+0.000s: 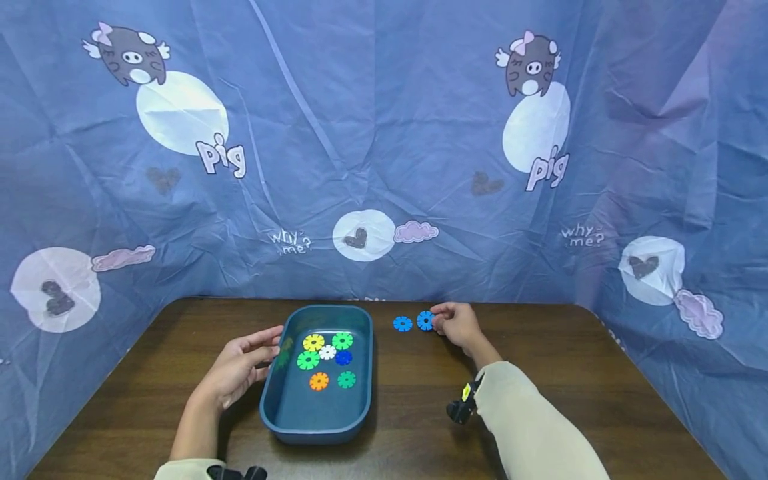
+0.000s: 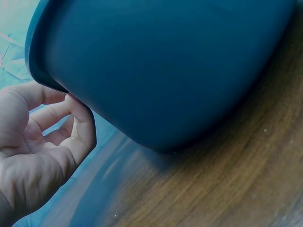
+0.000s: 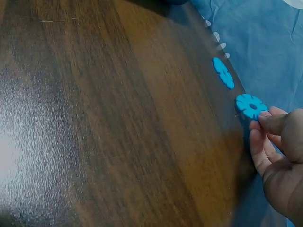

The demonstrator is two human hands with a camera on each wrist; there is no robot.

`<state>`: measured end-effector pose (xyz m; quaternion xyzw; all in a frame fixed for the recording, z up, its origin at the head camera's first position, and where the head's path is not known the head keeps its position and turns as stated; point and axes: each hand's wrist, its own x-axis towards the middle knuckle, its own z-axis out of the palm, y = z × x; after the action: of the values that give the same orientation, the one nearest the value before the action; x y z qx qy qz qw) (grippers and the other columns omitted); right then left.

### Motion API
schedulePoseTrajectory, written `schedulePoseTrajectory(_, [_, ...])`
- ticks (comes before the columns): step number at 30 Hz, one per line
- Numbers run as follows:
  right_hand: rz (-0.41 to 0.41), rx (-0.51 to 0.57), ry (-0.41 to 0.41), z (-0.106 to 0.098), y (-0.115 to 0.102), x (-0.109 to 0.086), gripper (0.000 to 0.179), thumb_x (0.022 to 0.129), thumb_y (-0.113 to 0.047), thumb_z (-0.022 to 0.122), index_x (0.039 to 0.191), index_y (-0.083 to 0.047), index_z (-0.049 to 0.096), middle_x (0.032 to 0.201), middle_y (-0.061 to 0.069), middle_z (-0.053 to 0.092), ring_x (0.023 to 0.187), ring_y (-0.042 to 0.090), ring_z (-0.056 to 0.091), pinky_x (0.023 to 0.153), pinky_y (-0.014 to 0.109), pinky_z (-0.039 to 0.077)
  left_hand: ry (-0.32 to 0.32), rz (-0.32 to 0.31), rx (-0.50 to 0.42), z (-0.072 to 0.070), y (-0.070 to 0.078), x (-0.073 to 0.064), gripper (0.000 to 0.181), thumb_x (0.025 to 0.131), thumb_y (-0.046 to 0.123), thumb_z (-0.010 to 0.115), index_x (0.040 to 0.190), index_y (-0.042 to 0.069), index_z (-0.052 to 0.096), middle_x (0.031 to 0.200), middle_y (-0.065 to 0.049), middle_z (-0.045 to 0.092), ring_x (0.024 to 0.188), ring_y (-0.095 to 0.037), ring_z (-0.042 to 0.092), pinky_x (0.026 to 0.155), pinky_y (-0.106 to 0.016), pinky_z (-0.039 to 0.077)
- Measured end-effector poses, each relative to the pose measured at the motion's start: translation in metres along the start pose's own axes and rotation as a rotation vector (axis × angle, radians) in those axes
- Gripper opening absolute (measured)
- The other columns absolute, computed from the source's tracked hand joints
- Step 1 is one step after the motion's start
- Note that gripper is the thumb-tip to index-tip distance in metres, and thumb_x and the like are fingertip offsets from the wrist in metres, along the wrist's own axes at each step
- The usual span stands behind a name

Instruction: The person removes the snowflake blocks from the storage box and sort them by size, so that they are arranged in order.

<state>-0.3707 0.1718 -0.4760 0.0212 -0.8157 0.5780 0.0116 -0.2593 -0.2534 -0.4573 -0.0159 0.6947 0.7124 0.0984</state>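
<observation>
blue disc (image 3: 246, 103) near the table's (image 1: 420, 380) far edge, edge pinched in right hand's (image 1: 459, 325) fingers; left hand's (image 1: 237, 368) fingers grip tray (image 1: 318, 410) rim. step, judged: pick-up. next calls for steady lift.

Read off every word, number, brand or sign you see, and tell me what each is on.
"pig": blue curtain, upper left
"pig": blue curtain, upper right
"why me?": blue curtain, lower, left of centre
"why me?": blue curtain, lower right
White marks on the curtain at the far edge of the table: cut off, unreadable
Tray, discs: no readable text
</observation>
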Motion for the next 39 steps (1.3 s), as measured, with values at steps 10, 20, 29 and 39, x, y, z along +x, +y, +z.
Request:
schedulePoseTrajectory(10, [-0.002,-0.167,-0.023,0.005,-0.003,0.000,0.020,0.088,0.009,0.065,0.107,0.009,0.074,0.080,0.009,0.071,0.071,0.016,0.063,0.063,0.025,0.052,0.004,0.006,-0.008,0.001,-0.001,0.000,0.059,0.100,0.012,0.064,0.154,0.000,0.042,0.135,-0.015,0.057,0.105,-0.015,0.065,0.087,-0.035,0.058])
schedulePoseTrajectory(20, [-0.001,-0.107,-0.065,0.009,-0.003,0.003,0.025,0.086,0.015,0.068,0.111,0.012,0.072,0.092,0.015,0.074,0.083,0.017,0.067,0.071,0.023,0.055,0.004,0.003,-0.005,0.000,-0.001,0.001,0.059,0.100,0.012,0.063,0.154,0.001,0.042,0.139,-0.017,0.054,0.106,-0.015,0.065,0.088,-0.035,0.058])
schedulePoseTrajectory(29, [-0.048,-0.121,-0.107,0.008,-0.004,0.000,0.028,0.087,0.012,0.069,0.115,0.015,0.069,0.106,0.024,0.073,0.097,0.026,0.070,0.082,0.030,0.058,-0.015,0.028,-0.015,0.000,-0.004,0.000,0.060,0.100,0.009,0.063,0.154,-0.001,0.040,0.133,-0.013,0.057,0.106,-0.015,0.065,0.087,-0.035,0.058])
schedulePoseTrajectory(39, [-0.136,-0.430,-0.127,0.014,-0.006,0.003,0.019,0.089,-0.013,0.080,0.106,-0.005,0.079,0.101,0.005,0.076,0.088,0.016,0.067,0.083,0.036,0.055,-0.024,0.032,-0.036,0.001,-0.002,-0.001,0.061,0.100,0.010,0.064,0.155,-0.002,0.039,0.137,-0.016,0.054,0.105,-0.014,0.065,0.086,-0.034,0.058])
